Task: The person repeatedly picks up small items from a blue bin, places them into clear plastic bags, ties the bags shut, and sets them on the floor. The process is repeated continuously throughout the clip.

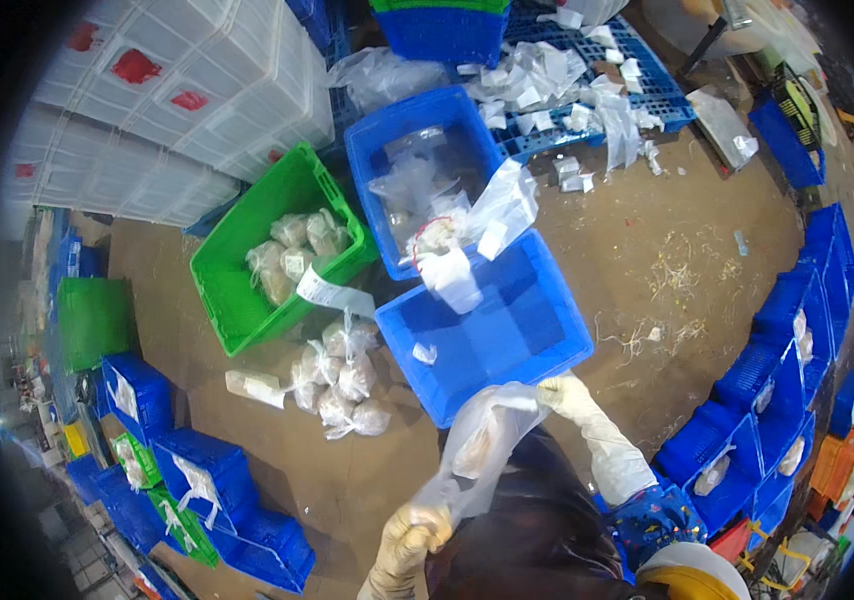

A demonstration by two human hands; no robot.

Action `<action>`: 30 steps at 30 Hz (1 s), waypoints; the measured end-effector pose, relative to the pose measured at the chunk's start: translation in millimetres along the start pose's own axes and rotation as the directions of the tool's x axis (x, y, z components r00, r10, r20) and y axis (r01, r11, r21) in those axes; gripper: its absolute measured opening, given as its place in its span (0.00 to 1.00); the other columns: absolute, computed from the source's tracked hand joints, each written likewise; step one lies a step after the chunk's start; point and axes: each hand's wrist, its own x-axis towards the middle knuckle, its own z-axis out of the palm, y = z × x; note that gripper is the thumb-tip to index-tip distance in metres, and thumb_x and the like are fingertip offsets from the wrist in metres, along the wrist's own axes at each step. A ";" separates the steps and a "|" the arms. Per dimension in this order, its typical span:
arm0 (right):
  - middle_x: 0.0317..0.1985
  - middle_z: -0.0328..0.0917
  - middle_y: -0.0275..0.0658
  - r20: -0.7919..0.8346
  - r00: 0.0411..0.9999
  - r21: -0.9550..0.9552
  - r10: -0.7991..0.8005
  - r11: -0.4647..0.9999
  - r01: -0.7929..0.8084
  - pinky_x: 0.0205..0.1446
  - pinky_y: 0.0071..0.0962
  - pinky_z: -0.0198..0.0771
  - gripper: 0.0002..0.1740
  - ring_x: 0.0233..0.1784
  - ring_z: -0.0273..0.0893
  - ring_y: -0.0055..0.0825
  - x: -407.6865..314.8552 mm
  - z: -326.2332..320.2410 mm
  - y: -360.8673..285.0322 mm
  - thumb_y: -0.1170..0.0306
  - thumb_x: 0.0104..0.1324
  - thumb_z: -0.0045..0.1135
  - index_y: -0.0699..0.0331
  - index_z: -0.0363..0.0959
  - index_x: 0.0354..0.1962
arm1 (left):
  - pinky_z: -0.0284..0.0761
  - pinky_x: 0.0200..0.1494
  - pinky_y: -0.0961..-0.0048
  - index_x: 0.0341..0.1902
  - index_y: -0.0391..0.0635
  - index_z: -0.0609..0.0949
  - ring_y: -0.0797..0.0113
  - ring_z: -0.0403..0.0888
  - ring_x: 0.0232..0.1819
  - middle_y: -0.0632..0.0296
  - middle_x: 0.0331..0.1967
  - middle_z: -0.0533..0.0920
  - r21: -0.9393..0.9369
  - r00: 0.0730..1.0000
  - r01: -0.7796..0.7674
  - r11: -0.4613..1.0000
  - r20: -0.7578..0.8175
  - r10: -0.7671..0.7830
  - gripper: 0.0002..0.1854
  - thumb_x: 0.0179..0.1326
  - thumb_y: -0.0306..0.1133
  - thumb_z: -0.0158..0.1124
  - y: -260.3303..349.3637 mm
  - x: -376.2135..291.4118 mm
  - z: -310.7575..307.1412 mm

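Note:
A clear plastic bag (498,427) with something pale inside is stretched between my two gloved hands. My left hand (423,529), at the bottom centre, grips one end of it. The other end is pinched in my right hand (566,394), just below the front edge of a blue crate (577,345) holding a small white scrap. Behind that crate, a second blue crate (359,172) contains loose plastic and pale stuff. Tied bags (356,379) lie on the floor to the left, beside a green crate (209,277) with more filled bags (296,266) in it.
White stacked containers (232,97) stand at the upper left. Plastic and paper scraps (539,75) litter a blue pallet (659,82). Blue crates (742,390) line the right side, others (209,465) the lower left. Stringy debris (671,277) is scattered over the brown floor.

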 end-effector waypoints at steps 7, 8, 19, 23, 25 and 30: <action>0.28 0.75 0.28 0.290 0.950 0.232 0.117 0.954 -0.188 0.42 0.20 0.67 0.01 0.34 0.69 0.16 -70.1 66.3 -45.2 0.73 0.59 0.60 0.60 0.77 0.30 | 0.70 0.41 0.76 0.38 0.40 0.78 0.76 0.72 0.32 0.67 0.29 0.77 0.303 0.812 0.411 0.860 -0.551 -0.194 0.08 0.68 0.32 0.56 -83.4 10.8 -41.4; 0.30 0.75 0.28 0.225 0.972 0.183 0.068 0.977 -0.110 0.43 0.20 0.69 0.05 0.35 0.70 0.17 -72.8 66.1 -60.6 0.72 0.59 0.62 0.61 0.78 0.34 | 0.70 0.42 0.76 0.38 0.42 0.78 0.76 0.72 0.34 0.67 0.29 0.77 0.202 0.796 0.391 0.898 -0.564 -0.220 0.07 0.68 0.32 0.56 -102.7 1.8 -55.4; 0.24 0.77 0.43 0.041 0.933 -0.423 -0.357 0.840 0.340 0.32 0.36 0.73 0.11 0.29 0.79 0.42 -124.2 35.9 -166.8 0.61 0.63 0.58 0.59 0.77 0.30 | 0.53 0.72 0.62 0.70 0.34 0.61 0.48 0.63 0.69 0.41 0.65 0.68 0.761 1.000 0.007 0.648 0.012 -0.026 0.37 0.62 0.38 0.63 -29.2 25.6 20.5; 0.25 0.78 0.44 0.079 0.908 -0.240 -0.411 0.877 0.417 0.31 0.33 0.73 0.09 0.27 0.79 0.40 -144.2 52.7 -202.8 0.64 0.62 0.59 0.60 0.78 0.27 | 0.55 0.71 0.53 0.66 0.40 0.67 0.45 0.73 0.59 0.46 0.58 0.75 0.872 0.974 0.001 0.489 -0.110 0.196 0.35 0.58 0.41 0.66 -24.7 42.2 31.9; 0.20 0.76 0.38 -0.002 0.866 -0.140 -0.501 0.857 0.496 0.26 0.26 0.69 0.07 0.21 0.74 0.27 -143.0 50.6 -230.0 0.71 0.57 0.67 0.63 0.77 0.24 | 0.57 0.69 0.53 0.63 0.42 0.70 0.48 0.76 0.54 0.50 0.52 0.78 0.945 0.906 -0.219 0.244 0.104 0.411 0.30 0.61 0.41 0.64 -64.9 53.4 21.8; 0.19 0.75 0.35 -0.081 0.848 -0.146 -0.523 0.848 0.509 0.24 0.22 0.67 0.06 0.20 0.72 0.23 -147.9 35.5 -244.9 0.72 0.55 0.68 0.64 0.79 0.25 | 0.76 0.46 0.69 0.46 0.38 0.79 0.63 0.82 0.41 0.59 0.41 0.83 0.668 0.922 -0.192 0.719 -0.127 0.365 0.13 0.66 0.35 0.60 -77.0 51.4 48.3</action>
